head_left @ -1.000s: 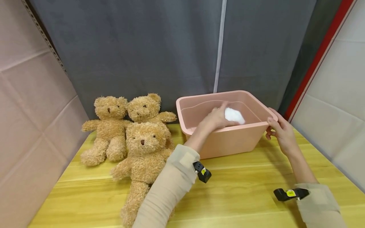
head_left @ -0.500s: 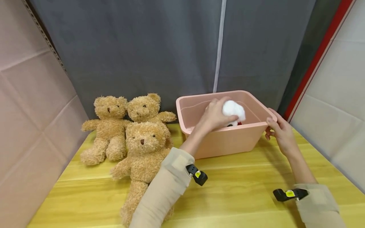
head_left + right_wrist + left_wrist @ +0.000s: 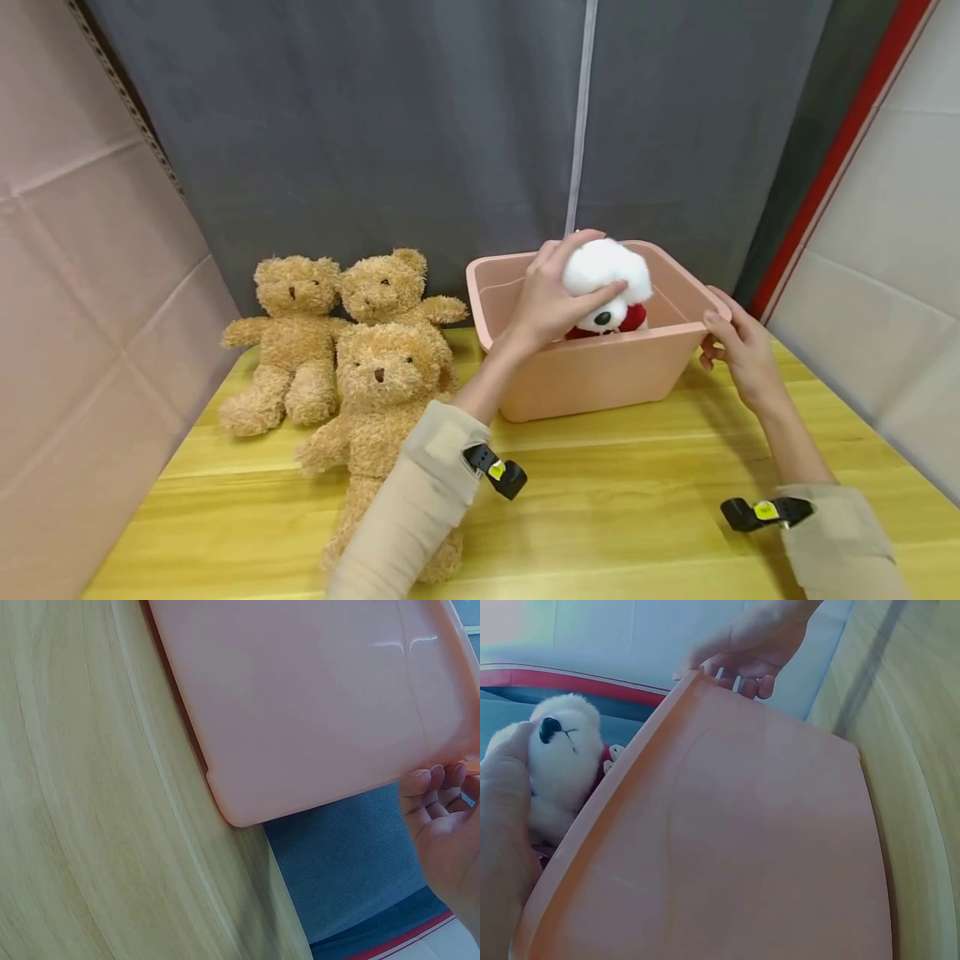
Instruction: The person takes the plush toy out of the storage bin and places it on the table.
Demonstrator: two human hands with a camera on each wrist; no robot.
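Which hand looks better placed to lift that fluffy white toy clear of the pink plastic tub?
Probably the left hand. It already grips the fluffy white toy by the head, above the rim of the pink plastic tub. The right hand grips the tub's right rim, seemingly steadying it.

A small staged recording booth, not a lived-in room.

A dark grey fabric curtain [image 3: 420, 125] with a zipper closes the back, and plain pale panels [image 3: 82, 275] stand at both sides. The yellow wooden table [image 3: 615, 517] carries only three brown teddy bears [image 3: 375, 367] and one pink plastic tub [image 3: 600, 367]. Small black cameras [image 3: 765, 511] are strapped on both wrists of the person.
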